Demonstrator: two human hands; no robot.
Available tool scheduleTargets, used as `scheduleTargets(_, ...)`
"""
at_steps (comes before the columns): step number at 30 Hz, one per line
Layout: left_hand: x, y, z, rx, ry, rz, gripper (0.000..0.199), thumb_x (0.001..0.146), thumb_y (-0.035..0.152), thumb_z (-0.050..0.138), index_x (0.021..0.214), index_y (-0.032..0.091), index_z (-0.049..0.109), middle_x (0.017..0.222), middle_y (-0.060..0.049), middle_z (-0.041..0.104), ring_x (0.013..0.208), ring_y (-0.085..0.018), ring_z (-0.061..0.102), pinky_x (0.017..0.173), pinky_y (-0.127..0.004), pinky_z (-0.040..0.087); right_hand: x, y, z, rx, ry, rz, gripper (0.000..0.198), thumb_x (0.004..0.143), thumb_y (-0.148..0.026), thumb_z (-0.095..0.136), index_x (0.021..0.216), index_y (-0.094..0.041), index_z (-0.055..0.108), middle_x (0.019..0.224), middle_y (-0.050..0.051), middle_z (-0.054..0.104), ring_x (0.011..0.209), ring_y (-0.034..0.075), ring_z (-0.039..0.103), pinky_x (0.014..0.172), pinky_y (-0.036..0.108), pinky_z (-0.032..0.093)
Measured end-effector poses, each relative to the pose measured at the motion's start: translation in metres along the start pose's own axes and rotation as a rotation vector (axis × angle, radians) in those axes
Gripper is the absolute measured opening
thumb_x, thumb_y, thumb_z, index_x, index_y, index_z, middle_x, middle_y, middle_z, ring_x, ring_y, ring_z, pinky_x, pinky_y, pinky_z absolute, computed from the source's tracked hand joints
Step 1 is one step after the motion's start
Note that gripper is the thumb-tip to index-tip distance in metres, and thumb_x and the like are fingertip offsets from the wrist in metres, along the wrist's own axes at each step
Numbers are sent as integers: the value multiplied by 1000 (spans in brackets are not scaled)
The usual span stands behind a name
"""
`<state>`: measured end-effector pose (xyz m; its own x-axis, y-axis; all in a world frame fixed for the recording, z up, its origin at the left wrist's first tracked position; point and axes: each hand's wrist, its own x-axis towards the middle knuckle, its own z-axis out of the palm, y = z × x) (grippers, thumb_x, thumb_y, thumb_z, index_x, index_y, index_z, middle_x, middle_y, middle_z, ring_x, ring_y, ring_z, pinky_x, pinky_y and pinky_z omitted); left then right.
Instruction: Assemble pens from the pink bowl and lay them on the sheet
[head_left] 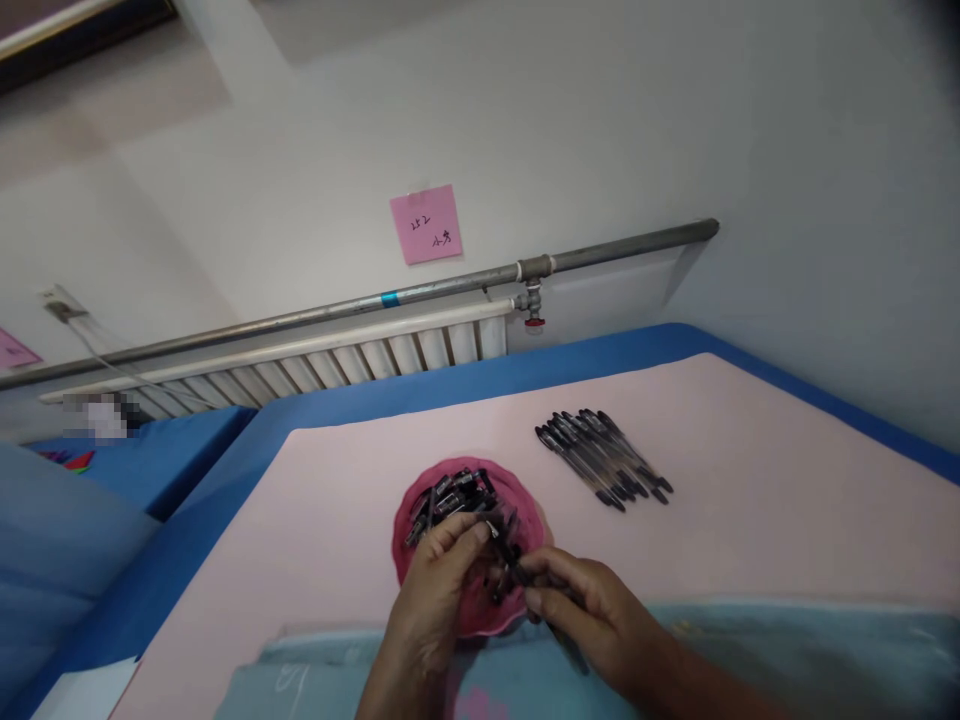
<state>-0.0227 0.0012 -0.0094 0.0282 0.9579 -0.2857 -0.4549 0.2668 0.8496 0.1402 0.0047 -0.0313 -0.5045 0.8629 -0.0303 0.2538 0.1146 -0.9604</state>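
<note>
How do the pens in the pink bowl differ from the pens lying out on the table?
The pens in the bowl lie jumbled, crossing at many angles; the pens on the table lie side by side in a neat row. The bowl's pile sits under the left hand and right hand, which hold one pen; the row lies untouched. Both groups look dark.

Hidden under both hands (517,595): near rim of the pink bowl (420,500); pen (517,570) blurred at the grip, wrists cut off below.
</note>
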Motion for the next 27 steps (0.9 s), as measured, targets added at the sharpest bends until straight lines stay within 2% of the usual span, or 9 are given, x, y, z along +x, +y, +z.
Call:
scheduleTargets(5, 0, -2, 2, 42, -7, -13, 26, 64, 29, 74, 63, 15, 52, 53, 3, 55, 47, -8, 50, 51, -22, 38, 0, -7, -2, 13, -24, 32, 17, 80, -30, 50, 84, -18, 62, 66, 0, 59, 62, 14, 53, 57, 24, 39)
scheduleTargets(10, -2, 2, 1, 80, -10, 30, 22, 65, 31, 72, 71, 13, 60, 58, 1, 58, 51, -8, 50, 54, -22, 40, 2, -13, -9, 145, -25, 63, 15, 77, -28, 53, 82, -18, 62, 65, -1, 59, 58, 12, 50, 54, 23, 37)
scheduleTargets(13, 1, 3, -1, 262, 57, 107, 23, 68, 34, 69, 77, 14, 64, 64, 0, 60, 57, -9, 51, 56, -22, 40, 7, -9, -15, 213, 41, 79, 21, 77, -34, 54, 86, -17, 61, 62, -2, 56, 49, 10, 44, 48, 23, 34)
scheduleTargets(17, 5, -3, -2, 456, 84, 148, 18, 68, 32, 66, 66, 16, 61, 57, 2, 54, 53, -9, 46, 51, -21, 36, 10, -3, -20, 256, 62, 110, 26, 77, -38, 54, 92, -16, 59, 58, -5, 52, 41, 7, 36, 42, 22, 29)
scheduleTargets(23, 6, -6, 6, 281, 73, 145, 27, 69, 43, 65, 73, 17, 59, 58, 3, 55, 50, -8, 46, 50, -21, 36, 5, -12, -16, 131, 27, 63, 18, 80, -32, 50, 84, -17, 60, 59, -4, 50, 45, 8, 39, 43, 22, 30)
scheduleTargets(27, 4, -5, 6, 210, 90, 125, 29, 66, 41, 69, 65, 17, 53, 50, 4, 52, 45, -8, 44, 47, -21, 35, 3, -15, -11, 9, -18, 38, 14, 78, -28, 52, 79, -17, 61, 62, -1, 54, 55, 11, 45, 49, 22, 34)
